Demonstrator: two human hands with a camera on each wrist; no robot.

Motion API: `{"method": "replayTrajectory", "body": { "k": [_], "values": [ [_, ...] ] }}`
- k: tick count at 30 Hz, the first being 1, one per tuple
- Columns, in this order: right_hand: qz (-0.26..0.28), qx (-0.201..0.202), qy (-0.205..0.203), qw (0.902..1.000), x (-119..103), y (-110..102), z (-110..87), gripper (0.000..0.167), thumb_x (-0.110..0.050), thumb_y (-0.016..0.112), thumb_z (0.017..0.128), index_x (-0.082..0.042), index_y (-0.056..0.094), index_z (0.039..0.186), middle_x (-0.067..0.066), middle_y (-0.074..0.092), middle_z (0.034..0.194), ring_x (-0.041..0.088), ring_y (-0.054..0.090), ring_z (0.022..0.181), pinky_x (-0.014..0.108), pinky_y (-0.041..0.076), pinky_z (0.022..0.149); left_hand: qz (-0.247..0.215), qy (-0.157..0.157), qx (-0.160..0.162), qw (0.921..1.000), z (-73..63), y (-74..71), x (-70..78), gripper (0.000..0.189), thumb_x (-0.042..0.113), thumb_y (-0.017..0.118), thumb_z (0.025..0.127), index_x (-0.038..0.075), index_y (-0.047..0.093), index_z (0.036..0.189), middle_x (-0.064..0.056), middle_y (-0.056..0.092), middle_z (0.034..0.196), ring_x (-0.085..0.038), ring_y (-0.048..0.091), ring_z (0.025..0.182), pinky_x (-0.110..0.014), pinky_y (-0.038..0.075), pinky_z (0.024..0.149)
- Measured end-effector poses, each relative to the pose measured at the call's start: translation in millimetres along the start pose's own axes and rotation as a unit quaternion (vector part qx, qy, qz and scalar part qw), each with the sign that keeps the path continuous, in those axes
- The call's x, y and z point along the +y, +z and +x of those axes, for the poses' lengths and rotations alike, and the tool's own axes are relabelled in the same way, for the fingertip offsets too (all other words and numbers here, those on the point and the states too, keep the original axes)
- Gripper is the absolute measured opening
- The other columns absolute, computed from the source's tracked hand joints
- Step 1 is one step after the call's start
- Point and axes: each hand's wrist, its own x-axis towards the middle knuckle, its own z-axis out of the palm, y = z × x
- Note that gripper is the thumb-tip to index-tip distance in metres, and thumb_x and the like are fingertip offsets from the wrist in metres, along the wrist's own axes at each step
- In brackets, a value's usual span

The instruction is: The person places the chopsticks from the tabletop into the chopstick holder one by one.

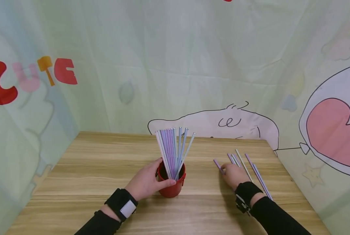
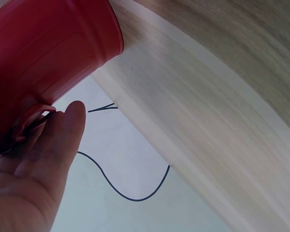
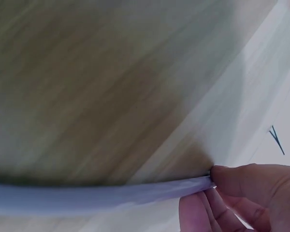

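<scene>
A small red bucket (image 1: 171,190) stands upright on the wooden table, with a bundle of thin purple, blue and whitish straws (image 1: 170,150) leaning out of it. My left hand (image 1: 145,181) holds the bucket from the left, thumb across its front near the rim. In the left wrist view, fingers (image 2: 70,125) lie against the bucket's side (image 2: 63,53) by a small ear. Over on the right, my right hand (image 1: 236,176) pinches a purple straw (image 1: 218,165) low over the table. The right wrist view shows thumb and fingers at the straw's end (image 3: 111,197).
Several loose straws (image 1: 258,174) lie slantwise beside and beyond my right hand. The wooden table (image 1: 104,163) ends at the back against a printed cloth (image 1: 175,81), which also hangs along the left and right sides.
</scene>
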Motion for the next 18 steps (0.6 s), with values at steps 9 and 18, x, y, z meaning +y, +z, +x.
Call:
{"method": "replayTrajectory", "body": {
  "k": [9,18],
  "values": [
    [0.049,-0.031,-0.006,0.9983,-8,-3,3.6,0.028,-0.005,0.070,0.088,0.002,0.070,0.116,0.008,0.071,0.088,0.017,0.062,0.075,0.036,0.056,0.069,-0.002,0.006,0.002,1.0000,0.1,1.3,-0.4,0.095,0.067,0.078,0.077,0.029,0.040,0.155,0.000,0.058,0.147,-0.027,0.061,0.129,-0.055,0.053,0.104],
    [0.130,-0.013,0.004,0.9914,-16,-27,7.1,0.033,-0.006,0.068,0.089,0.004,0.067,0.120,0.011,0.070,0.090,0.020,0.063,0.075,0.035,0.054,0.067,-0.005,0.004,0.002,1.0000,-0.4,1.2,-0.8,0.095,0.067,0.078,0.077,0.030,0.039,0.156,0.000,0.057,0.148,-0.027,0.061,0.128,-0.055,0.053,0.103]
  ]
}}
